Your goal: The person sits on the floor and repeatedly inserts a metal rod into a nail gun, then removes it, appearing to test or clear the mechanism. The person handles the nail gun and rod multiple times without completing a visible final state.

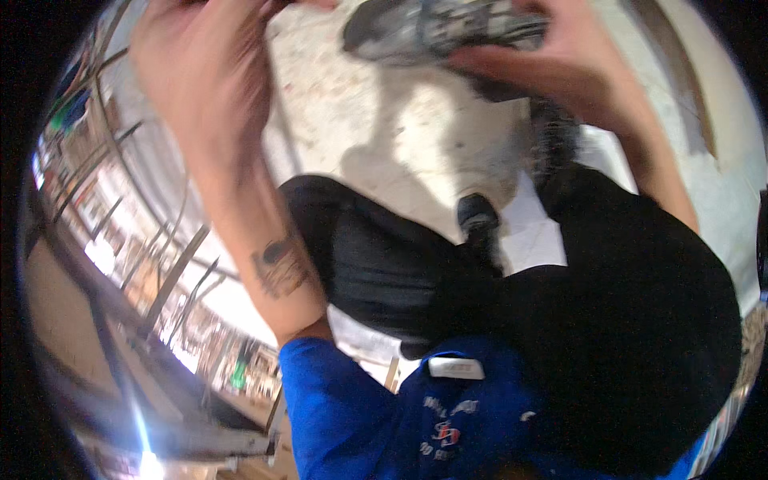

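Though blurred, a grey sports shoe [444,30] sits high above the speckled floor [416,136], right hand [544,60] curled under its sole; left hand [204,72] beside it, grip unclear. Probably light and flexible; hold the sole.

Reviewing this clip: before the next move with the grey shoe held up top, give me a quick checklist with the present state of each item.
1. Right hand grips the grey shoe: ok.
2. Left hand touching the shoe: cannot tell, blurred and cut by the rim.
3. Shoe fully in view: not ok, top is cropped.
4. Picture sharp enough to read finger placement: not ok.
5. Light floor below the shoe free of objects: ok, only shadows.
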Tool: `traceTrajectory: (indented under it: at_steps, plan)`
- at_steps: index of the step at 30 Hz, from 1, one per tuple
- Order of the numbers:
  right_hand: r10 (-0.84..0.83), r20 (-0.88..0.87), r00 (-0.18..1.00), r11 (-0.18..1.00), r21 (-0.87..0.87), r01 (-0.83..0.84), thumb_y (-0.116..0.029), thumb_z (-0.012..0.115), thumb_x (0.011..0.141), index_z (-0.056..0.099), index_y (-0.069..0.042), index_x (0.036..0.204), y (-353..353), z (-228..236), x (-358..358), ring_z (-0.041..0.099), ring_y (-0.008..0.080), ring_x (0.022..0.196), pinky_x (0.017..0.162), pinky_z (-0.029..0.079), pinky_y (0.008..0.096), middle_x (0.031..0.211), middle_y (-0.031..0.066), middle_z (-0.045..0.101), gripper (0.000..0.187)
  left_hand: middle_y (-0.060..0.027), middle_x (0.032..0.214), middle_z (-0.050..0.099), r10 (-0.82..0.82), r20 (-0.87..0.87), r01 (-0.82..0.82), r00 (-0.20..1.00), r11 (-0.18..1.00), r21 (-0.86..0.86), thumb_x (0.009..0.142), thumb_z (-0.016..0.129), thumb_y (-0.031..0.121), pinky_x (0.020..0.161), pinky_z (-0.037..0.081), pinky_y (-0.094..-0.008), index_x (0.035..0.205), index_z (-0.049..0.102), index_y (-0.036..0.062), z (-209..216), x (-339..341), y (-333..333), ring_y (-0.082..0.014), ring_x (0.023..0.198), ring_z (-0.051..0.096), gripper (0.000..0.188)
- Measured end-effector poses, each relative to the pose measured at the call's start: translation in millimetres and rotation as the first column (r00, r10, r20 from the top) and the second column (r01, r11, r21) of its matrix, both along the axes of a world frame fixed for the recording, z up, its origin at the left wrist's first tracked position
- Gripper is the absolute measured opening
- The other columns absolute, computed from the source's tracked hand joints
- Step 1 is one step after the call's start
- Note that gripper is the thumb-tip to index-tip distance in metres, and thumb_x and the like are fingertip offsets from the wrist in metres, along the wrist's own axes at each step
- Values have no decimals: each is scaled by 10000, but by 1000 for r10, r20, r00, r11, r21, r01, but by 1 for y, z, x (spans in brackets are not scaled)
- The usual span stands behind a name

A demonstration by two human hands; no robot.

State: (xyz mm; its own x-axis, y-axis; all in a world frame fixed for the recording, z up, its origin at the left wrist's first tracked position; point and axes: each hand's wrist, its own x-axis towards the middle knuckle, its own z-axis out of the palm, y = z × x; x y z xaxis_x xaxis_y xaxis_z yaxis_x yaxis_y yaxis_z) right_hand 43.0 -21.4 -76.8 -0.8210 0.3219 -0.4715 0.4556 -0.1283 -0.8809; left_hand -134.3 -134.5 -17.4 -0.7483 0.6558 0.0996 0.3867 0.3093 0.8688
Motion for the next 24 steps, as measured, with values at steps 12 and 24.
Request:
traceTrajectory:
  at_steps: [12, 24]
  plan:
    - [159, -240, 958, 986, -9, -166, -124, 748, 856, 491, -67, 1432, 28, -5, 2, 656, 152, 885, 773, 522, 300, 981, 110, 707, 633, -132, 961, 725, -122, 134, 87, 983, 967, 241, 992, 687, 284, 745, 569, -305, 1116, 671, -15, -18, 6, 0, -197, 860, 706, 324]
    - [35, -293, 956, 984, -155, -83, -103, 711, 864, 500, 5, 1385, 29, -3, 6, 594, 127, 917, 831, 488, 295, 1015, 86, 669, 573, -265, 1251, 664, -356, 319, 248, 878, 910, 332, 1061, 561, 223, 923, 568, -412, 1277, 571, -67, -30, 0, -8, -377, 1116, 689, 362]
